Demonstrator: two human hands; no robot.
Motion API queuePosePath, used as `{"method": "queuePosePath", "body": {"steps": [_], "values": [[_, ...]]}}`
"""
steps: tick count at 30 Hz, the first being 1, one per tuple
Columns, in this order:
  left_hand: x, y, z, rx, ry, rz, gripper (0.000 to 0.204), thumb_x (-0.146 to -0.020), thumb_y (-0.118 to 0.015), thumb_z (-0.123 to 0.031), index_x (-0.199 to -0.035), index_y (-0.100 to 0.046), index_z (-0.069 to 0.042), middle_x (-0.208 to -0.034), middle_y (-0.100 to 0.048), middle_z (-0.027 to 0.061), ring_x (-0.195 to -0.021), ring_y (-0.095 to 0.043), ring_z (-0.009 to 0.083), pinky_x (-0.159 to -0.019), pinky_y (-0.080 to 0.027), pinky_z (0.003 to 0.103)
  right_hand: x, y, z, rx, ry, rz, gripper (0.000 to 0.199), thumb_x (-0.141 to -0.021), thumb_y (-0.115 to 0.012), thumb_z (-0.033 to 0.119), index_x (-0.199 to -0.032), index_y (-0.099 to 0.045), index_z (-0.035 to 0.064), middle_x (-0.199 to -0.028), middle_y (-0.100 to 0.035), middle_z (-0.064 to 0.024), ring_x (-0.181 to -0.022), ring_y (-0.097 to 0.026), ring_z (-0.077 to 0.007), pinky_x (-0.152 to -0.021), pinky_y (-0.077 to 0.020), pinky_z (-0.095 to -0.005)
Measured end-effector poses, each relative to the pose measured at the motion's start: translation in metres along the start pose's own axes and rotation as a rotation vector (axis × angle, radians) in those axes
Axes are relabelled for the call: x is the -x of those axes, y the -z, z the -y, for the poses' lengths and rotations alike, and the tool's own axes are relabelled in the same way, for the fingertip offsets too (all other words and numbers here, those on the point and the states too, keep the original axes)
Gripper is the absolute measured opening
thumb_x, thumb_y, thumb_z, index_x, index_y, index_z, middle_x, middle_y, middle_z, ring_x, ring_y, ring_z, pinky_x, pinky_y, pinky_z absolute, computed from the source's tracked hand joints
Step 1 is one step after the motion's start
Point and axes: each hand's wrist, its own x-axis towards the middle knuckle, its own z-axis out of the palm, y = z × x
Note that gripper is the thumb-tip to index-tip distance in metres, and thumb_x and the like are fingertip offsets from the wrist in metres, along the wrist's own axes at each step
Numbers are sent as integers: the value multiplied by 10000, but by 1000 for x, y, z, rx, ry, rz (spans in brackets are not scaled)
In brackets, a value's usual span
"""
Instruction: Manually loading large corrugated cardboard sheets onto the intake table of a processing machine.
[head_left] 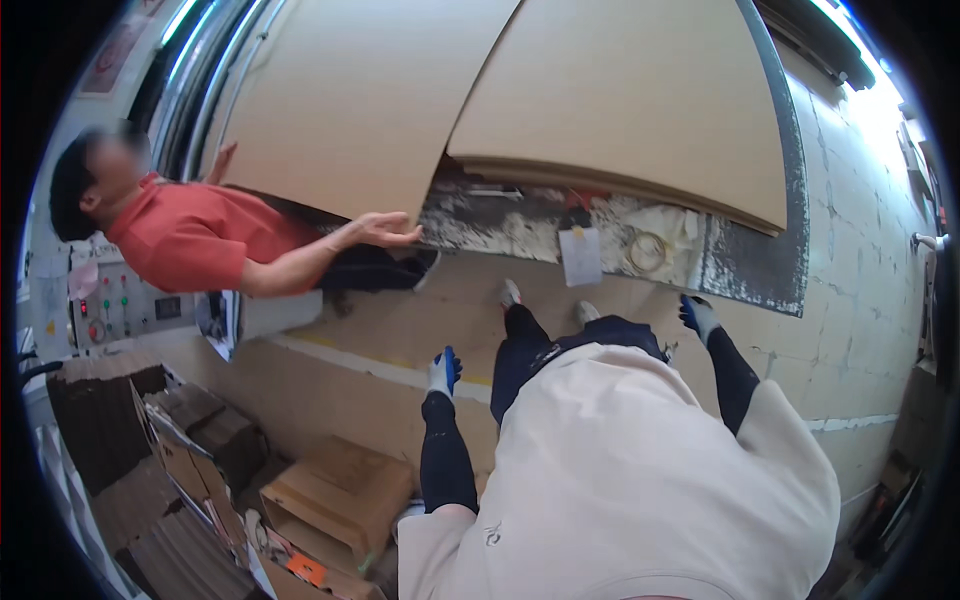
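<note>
Both my hands wear grey gloves with blue fingers. My left hand (pixel 444 372) hangs in the air over the floor, holding nothing, its fingers loosely stretched. At the table's front edge, my right hand (pixel 699 316) has its fingers out and apart, with nothing seen in them; whether it touches the edge I cannot tell. Two large tan boards (pixel 350 100) lie on the dark, paint-worn table (pixel 755 265). The right one is a stack of boards (pixel 630 90). Near my right hand, a ring of tape (pixel 648 252) lies by a white paper (pixel 580 257) hanging over the edge.
At the left, a co-worker in a red shirt (pixel 205 235) has one hand (pixel 388 230) at the left board's corner. Behind them is a control panel (pixel 140 305) with buttons. Lower left stand an open cardboard box (pixel 340 490) and stacked brown sheets (pixel 190 555).
</note>
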Motion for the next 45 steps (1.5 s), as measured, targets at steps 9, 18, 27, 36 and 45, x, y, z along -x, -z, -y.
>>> {"method": "queuePosePath", "body": {"steps": [9, 18, 27, 36, 45], "values": [[-84, -32, -233, 136, -228, 57, 587, -854, -621, -549, -1176, -560, -62, -975, -625, 120, -752, -636, 232, -586, -493, 359, 37, -42, 46, -785, 227, -836, 413, -885, -632, 397, -1192, -498, 157, -738, -526, 5, -534, -499, -100, -442, -372, -253], [-148, -11, -282, -276, -7, -157, 920, -778, -467, -784, -1225, -551, 16, -1016, -583, 202, -861, -565, 324, -699, -427, 424, -40, -24, 65, -373, 302, -647, 581, -936, -504, 491, -1212, -623, -7, -1038, -630, -33, -915, -561, -123, -795, -473, -339], [-195, -28, -268, -559, 22, -78, 1001, -851, -248, -786, -1215, -573, 88, -1261, -543, 312, -1248, -496, 382, -1050, -375, 424, -21, -59, 92, 1280, -169, -700, 817, -909, -448, 602, -1405, -307, -33, -1259, -514, -324, -1108, -579, -414, -874, -502, -503], [-211, -13, -251, -327, 116, -85, 850, -844, -422, -748, -1216, -541, 7, -970, -623, 164, -753, -679, 303, -558, -562, 413, -44, -40, 112, 2032, 0, 14, 383, -839, -654, 174, -1205, -636, 61, -1180, -656, -162, -1023, -654, -391, -814, -480, -662], [-159, -31, -286, -242, 199, 105, 937, -791, -395, -816, -1320, -459, -45, -1028, -613, 197, -796, -661, 368, -625, -538, 510, -9, -44, 117, 1771, -266, -107, 416, -951, -382, 193, -1269, -561, -7, -1272, -533, -315, -896, -593, -609, -730, -361, -813]]}}
